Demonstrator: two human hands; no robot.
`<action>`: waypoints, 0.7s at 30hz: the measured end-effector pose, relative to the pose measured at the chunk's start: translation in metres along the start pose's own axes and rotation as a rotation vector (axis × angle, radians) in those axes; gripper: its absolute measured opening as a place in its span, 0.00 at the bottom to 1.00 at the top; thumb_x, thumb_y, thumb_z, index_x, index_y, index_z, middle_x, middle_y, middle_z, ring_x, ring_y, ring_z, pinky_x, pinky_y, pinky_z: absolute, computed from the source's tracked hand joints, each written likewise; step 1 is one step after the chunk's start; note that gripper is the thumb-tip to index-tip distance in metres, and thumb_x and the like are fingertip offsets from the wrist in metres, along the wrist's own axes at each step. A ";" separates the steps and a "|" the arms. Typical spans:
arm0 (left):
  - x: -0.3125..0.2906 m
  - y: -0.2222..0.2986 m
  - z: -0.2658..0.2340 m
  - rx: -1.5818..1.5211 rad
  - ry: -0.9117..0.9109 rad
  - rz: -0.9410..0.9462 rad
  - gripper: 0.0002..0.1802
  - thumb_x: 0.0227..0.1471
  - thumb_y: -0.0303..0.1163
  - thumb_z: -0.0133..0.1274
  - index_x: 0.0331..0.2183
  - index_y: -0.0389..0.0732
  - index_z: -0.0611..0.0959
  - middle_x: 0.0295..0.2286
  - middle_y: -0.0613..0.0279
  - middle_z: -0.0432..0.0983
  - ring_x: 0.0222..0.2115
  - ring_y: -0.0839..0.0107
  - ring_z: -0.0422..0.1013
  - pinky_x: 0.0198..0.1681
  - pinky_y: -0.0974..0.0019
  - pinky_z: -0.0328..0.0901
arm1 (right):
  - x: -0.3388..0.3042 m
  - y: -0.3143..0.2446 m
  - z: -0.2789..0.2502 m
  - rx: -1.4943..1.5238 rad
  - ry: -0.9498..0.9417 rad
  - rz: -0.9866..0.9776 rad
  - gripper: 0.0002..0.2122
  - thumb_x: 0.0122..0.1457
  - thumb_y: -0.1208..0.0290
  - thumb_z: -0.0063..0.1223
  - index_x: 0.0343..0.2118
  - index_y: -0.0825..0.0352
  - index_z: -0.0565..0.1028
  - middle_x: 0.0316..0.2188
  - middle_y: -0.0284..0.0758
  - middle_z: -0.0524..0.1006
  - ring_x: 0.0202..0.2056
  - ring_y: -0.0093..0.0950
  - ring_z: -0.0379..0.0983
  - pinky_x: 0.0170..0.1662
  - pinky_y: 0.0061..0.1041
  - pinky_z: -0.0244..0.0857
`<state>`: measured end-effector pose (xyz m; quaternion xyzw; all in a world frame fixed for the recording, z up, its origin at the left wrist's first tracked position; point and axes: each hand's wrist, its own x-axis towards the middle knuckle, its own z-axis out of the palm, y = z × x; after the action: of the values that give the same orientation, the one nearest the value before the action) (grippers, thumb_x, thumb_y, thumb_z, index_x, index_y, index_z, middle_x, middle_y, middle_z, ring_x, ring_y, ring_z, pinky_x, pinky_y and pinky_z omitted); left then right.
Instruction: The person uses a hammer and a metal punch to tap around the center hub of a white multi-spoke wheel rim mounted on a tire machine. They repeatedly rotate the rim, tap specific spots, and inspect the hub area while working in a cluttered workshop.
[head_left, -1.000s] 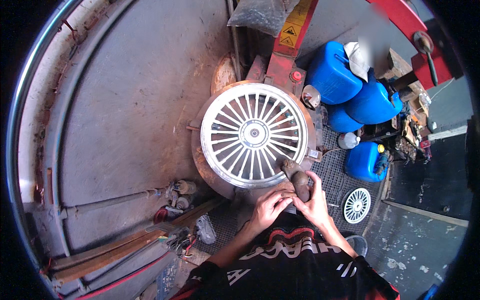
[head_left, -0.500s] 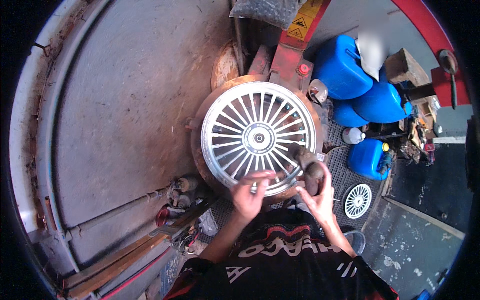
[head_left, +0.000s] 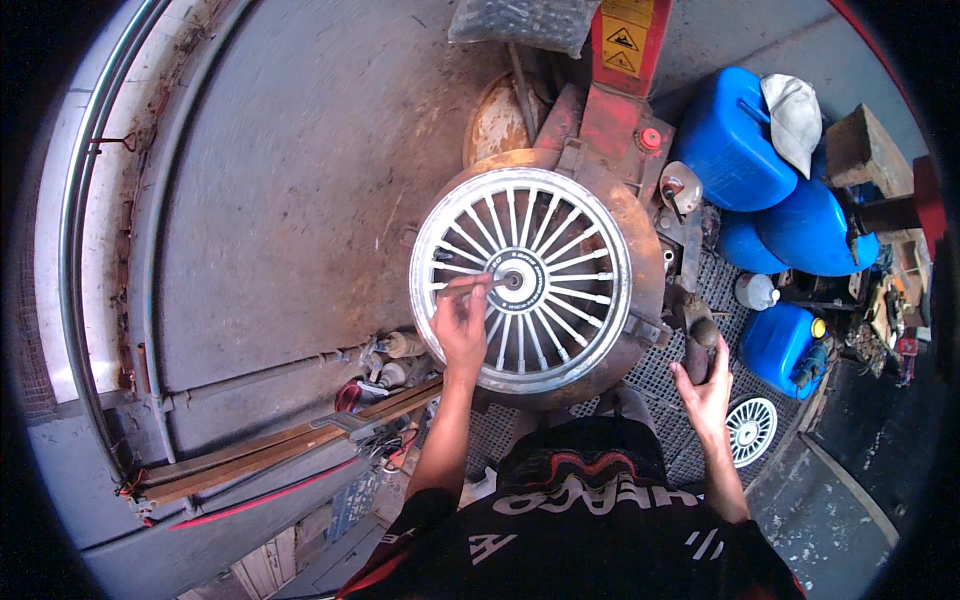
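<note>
A silver spoked wheel rim [head_left: 520, 378] lies flat on a rusty round plate [head_left: 640, 235]. At the rim's hub, my left hand [head_left: 460, 325] is closed around a thin brownish rod [head_left: 468, 288], whose tip is at the centre hole. To the right of the rim, my right hand [head_left: 708, 392] grips a dark brown, rounded tool [head_left: 697, 345] with a bulky upper end. Fingers partly hide that tool, so its exact kind is unclear. The tool is held apart from the wheel.
Behind the plate rises a red machine column [head_left: 620, 90]. Blue canisters [head_left: 735, 140] and a white bottle [head_left: 757, 291] line the right side. A second, smaller-looking spoked wheel [head_left: 750, 430] rests near the black mat [head_left: 655, 385]. Wooden strips [head_left: 250, 460] extend at lower left.
My left hand has moved from the rim's near edge up to the hub with the rod. My right hand has drawn the dark tool right, away from the rim. The view has shifted.
</note>
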<state>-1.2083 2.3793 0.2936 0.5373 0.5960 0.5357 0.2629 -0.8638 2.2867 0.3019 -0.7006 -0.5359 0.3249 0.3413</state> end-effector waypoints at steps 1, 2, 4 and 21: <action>-0.001 -0.004 0.002 -0.048 0.019 0.002 0.07 0.58 0.24 0.51 0.39 0.34 0.77 0.35 0.60 0.81 0.29 0.81 0.71 0.28 0.77 0.63 | -0.004 0.005 0.002 0.011 0.022 0.001 0.34 0.50 0.72 0.65 0.59 0.66 0.58 0.32 0.46 0.80 0.34 0.33 0.80 0.39 0.30 0.72; -0.002 -0.008 0.000 -0.022 0.002 -0.003 0.07 0.58 0.24 0.51 0.39 0.34 0.77 0.35 0.60 0.81 0.29 0.81 0.71 0.28 0.77 0.63 | -0.007 0.007 0.004 0.021 0.041 0.002 0.34 0.50 0.72 0.65 0.59 0.67 0.58 0.32 0.46 0.80 0.34 0.33 0.79 0.39 0.30 0.71; -0.004 -0.013 -0.007 0.031 -0.032 -0.012 0.06 0.58 0.24 0.51 0.39 0.34 0.77 0.35 0.60 0.81 0.29 0.81 0.71 0.27 0.77 0.62 | -0.015 0.007 0.008 0.040 0.035 0.063 0.35 0.50 0.72 0.65 0.59 0.68 0.58 0.32 0.46 0.80 0.33 0.32 0.79 0.39 0.30 0.71; 0.025 -0.025 0.001 0.147 -0.372 0.230 0.07 0.53 0.23 0.55 0.36 0.35 0.77 0.32 0.53 0.78 0.33 0.58 0.77 0.37 0.60 0.71 | -0.045 -0.019 0.038 -0.003 0.129 0.109 0.33 0.50 0.70 0.65 0.56 0.71 0.60 0.27 0.44 0.79 0.28 0.27 0.76 0.33 0.29 0.71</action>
<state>-1.2238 2.4068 0.2768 0.7089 0.5095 0.4090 0.2658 -0.9146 2.2513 0.3007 -0.7488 -0.4743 0.2964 0.3558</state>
